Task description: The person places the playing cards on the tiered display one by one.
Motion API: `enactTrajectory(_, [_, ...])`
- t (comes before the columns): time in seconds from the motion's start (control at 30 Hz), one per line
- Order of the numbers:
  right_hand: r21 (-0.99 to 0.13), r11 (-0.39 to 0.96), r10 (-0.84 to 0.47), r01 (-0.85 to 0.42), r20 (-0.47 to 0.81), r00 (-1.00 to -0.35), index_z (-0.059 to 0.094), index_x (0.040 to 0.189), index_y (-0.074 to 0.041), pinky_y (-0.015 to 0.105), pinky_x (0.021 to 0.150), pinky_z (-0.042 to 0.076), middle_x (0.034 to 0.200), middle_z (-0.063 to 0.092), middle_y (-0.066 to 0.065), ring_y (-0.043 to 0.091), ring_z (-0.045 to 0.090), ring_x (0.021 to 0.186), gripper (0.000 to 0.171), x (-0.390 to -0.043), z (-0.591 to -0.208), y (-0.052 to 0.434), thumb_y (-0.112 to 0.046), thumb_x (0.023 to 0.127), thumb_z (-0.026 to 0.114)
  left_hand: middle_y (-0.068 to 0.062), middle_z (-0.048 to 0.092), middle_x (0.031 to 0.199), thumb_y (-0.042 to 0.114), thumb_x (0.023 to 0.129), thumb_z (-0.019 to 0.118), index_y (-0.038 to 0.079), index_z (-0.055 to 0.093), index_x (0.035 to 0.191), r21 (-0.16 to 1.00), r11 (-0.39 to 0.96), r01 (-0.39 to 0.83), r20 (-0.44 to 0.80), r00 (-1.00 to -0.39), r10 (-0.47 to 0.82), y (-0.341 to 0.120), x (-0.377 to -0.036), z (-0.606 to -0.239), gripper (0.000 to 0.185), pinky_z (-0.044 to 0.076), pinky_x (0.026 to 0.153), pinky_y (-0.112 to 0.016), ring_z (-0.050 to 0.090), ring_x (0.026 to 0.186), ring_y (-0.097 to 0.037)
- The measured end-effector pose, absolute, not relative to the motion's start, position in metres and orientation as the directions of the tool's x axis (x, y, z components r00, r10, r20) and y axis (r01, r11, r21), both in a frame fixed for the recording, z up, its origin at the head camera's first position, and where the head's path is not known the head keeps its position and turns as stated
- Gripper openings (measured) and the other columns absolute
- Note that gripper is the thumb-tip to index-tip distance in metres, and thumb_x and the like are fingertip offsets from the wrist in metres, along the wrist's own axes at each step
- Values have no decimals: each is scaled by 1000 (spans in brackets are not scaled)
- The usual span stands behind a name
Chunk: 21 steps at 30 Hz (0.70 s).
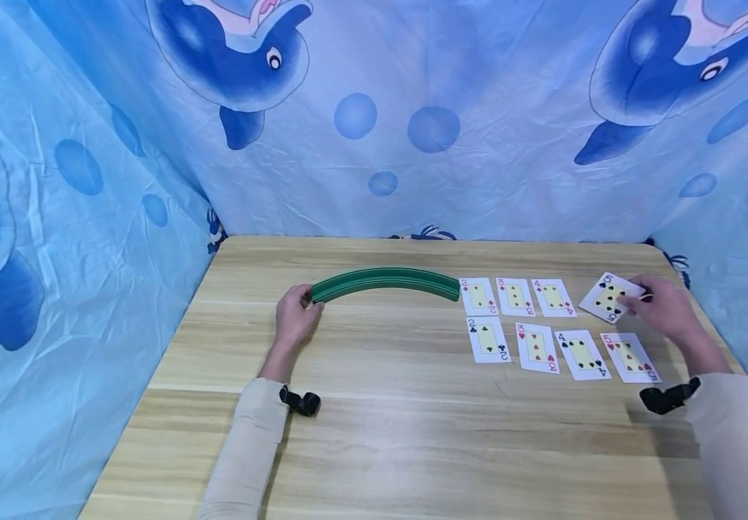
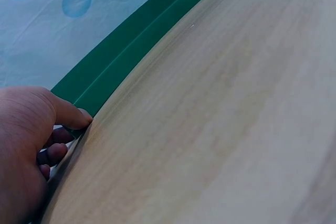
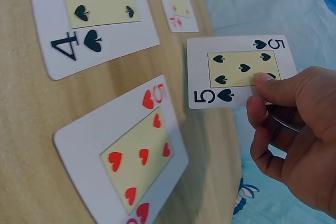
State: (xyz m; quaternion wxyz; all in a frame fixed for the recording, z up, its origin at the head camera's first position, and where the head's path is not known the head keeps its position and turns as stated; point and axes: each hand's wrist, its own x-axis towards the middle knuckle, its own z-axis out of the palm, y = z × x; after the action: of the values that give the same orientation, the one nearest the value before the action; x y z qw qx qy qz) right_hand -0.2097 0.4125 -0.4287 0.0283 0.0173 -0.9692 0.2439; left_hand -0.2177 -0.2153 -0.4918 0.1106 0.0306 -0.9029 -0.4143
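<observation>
Under the thumb, one spade pip half-hidden

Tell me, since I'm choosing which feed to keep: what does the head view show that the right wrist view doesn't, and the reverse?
Only the head view shows the left hand gripping the end of the green curved card holder, plus the 2s and 3s rows. Only the right wrist view shows the thumb pressing the card's face and the fingers curled beneath it. Both show the right hand pinching the 5 of spades, the 5 of hearts and the 4 of spades.

Card rows right of curved rack
</observation>
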Motion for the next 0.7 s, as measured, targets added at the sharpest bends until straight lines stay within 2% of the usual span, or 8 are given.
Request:
enactTrajectory(0.1, [-479,874,-31,-76,102,-994,60,106,11,26,51,39,77,67,18,5,52,61,22,-210,-424,411,-10,98,61,-20,64,102,5,86,71,-4,67,115,756,654,35,171,-975,-144,-216,-218,-491,31,42,80,-36,54,90,-29])
enactTrajectory(0.23, [-486,871,-18,-73,117,-993,61,105,8,25,52,38,79,68,19,2,51,61,23,-211,-415,404,-14,98,60,-19,64,103,5,87,71,-4,67,116,758,652,27,162,-976,-148,-216,-217,-490,31,42,80,-35,54,91,-29])
enactTrajectory(0.4, [-511,857,7,-66,140,-990,64,112,7,23,54,38,78,68,15,3,51,61,29,-213,-407,387,-19,99,61,-20,64,104,5,87,71,-4,67,117,756,654,26,160,-976,-146,-215,-217,-489,31,42,81,-36,54,91,-29])
enactTrajectory(0.57, [-555,827,9,-87,169,-986,66,108,5,22,56,39,77,65,11,5,49,63,26,-216,-402,366,-19,99,60,-20,64,105,5,87,71,-4,67,118,755,655,15,151,-977,-152,-215,-217,-489,32,43,81,-36,54,92,-29])
enactTrajectory(0.7, [-575,811,-6,-109,178,-984,66,111,4,23,58,41,81,66,13,4,50,65,27,-219,-397,347,-19,100,58,-19,64,105,6,87,71,-4,66,118,753,658,10,145,-978,-151,-216,-217,-489,33,43,82,-37,54,92,-28])
